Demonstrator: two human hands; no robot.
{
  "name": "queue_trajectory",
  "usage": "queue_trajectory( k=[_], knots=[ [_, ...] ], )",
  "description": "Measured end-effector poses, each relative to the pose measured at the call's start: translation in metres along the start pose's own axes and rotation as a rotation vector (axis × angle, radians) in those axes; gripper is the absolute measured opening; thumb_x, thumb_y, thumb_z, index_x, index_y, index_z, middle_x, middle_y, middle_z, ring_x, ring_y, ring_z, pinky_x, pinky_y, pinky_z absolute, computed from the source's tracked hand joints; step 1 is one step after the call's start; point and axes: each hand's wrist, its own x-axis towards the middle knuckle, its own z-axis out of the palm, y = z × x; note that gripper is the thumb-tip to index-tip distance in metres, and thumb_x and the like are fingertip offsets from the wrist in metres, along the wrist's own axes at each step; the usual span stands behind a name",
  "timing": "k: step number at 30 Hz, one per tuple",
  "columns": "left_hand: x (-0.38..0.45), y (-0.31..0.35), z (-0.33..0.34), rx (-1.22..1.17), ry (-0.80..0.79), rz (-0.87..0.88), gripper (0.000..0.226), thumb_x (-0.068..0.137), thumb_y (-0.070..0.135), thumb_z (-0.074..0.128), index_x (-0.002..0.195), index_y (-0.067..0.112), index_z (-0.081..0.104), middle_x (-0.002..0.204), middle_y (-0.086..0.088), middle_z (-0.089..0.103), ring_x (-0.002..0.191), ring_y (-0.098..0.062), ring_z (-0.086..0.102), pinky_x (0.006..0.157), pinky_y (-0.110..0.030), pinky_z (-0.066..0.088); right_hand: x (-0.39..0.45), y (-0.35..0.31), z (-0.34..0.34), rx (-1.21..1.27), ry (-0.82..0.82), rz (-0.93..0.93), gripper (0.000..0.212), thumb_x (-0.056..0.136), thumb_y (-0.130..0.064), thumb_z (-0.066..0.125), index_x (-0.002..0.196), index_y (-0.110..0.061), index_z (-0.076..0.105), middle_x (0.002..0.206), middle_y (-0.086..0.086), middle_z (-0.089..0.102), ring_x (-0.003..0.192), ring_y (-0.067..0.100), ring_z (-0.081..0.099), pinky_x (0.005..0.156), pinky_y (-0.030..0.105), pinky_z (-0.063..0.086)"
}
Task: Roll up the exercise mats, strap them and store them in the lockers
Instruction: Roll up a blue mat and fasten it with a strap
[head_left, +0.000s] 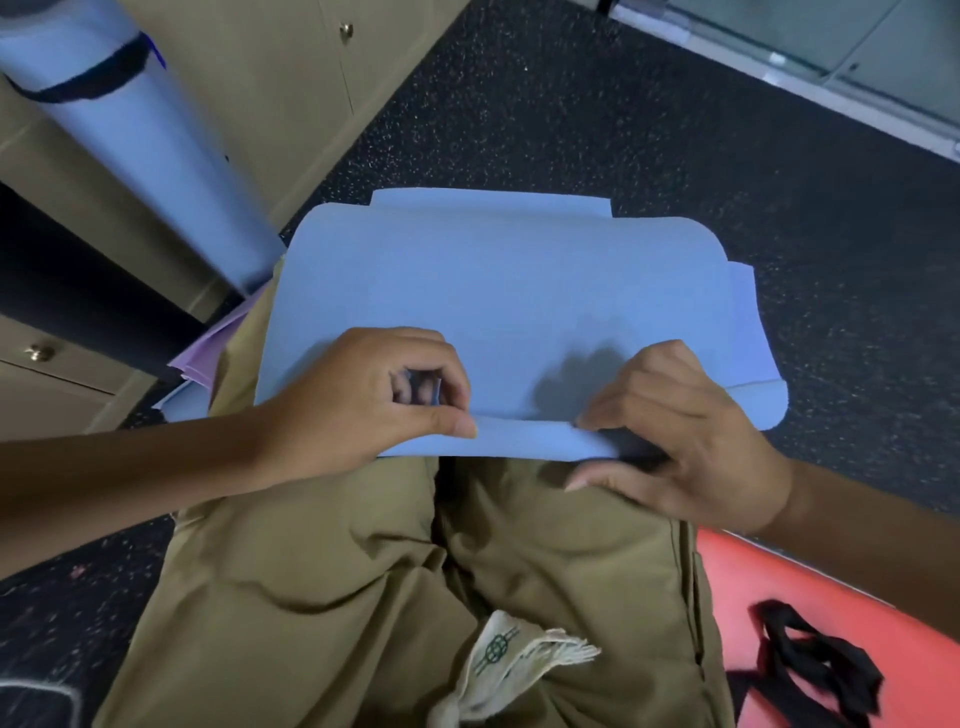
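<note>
A: What's risky w/ this one, left to right?

B: Far left, a rolled blue mat (130, 130) w/ a black strap (78, 85) round it leans on the lockers (291, 67), so that one's done. The flat blue mat (519, 301) lies over my knees and out onto the dark floor (675, 130). My left hand (363, 400) pinches the near edge, thumb on top of the first small fold. My right hand (691, 441) pinches the same fold, fingers over it, thumb underneath.

A: So what goes wrong?

B: Imo the start fold. If one hand rolls ahead of the other, the roll goes cone-shaped and won't strap tight. The mat's also draped over my lap, not flat, so the core could end up loose. Far end looks bunched in layers, may skew it too.

A: Straps?

B: Loose black straps (815, 665) sit on the red mat (779, 587) by my right side, within reach.
</note>
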Motion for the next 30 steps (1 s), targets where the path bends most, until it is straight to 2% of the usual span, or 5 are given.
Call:
queue_trajectory(
  k=[4,9,15,18,30],
  knots=[
    [0.000,0.004,0.005,0.126,0.034,0.059,0.015,0.083,0.036,0.079,0.078,0.027,0.067,0.082,0.005,0.061,0.068,-0.022,0.057,0.065,-0.034,0.048,0.000,0.007,-0.002,-0.034,-0.036,-0.025,0.035,0.089,-0.038,0.079,0.089,-0.004,0.074,0.086,0.005,0.066,0.079,0.030,0.057,0.078,0.042,0.045],
    [-0.008,0.007,0.009,0.458,0.112,0.264,0.023,0.094,0.044,0.065,0.089,0.021,0.066,0.090,0.014,0.057,0.078,-0.006,0.053,0.072,-0.014,0.040,0.000,0.006,-0.001,0.028,-0.089,0.082,0.032,0.095,-0.038,0.071,0.089,-0.007,0.070,0.084,0.001,0.063,0.078,0.022,0.054,0.077,0.034,0.043],
    [-0.015,0.012,0.012,0.894,0.184,0.441,0.043,0.086,0.054,0.074,0.092,0.013,0.069,0.099,-0.001,0.061,0.082,-0.024,0.051,0.065,-0.028,0.031,0.009,0.005,-0.012,0.226,-0.190,0.285,0.033,0.091,-0.051,0.068,0.087,-0.018,0.067,0.082,-0.012,0.060,0.080,0.008,0.056,0.073,0.026,0.046],
    [-0.019,0.018,0.018,1.034,0.210,0.460,0.044,0.080,0.050,0.079,0.086,0.009,0.066,0.091,-0.004,0.060,0.079,-0.028,0.049,0.061,-0.039,0.041,0.012,0.003,-0.014,0.265,-0.217,0.325,0.031,0.088,-0.050,0.071,0.087,-0.019,0.067,0.081,-0.013,0.060,0.081,0.010,0.057,0.071,0.026,0.047],
    [-0.021,0.012,0.035,1.114,0.265,0.413,0.040,0.105,0.035,0.043,0.082,0.008,0.061,0.079,-0.008,0.055,0.072,-0.029,0.050,0.065,-0.043,0.043,0.000,-0.006,-0.012,0.237,-0.064,0.341,0.028,0.088,-0.047,0.074,0.102,-0.024,0.067,0.094,-0.005,0.061,0.090,0.012,0.056,0.081,0.027,0.046]
  ],
)
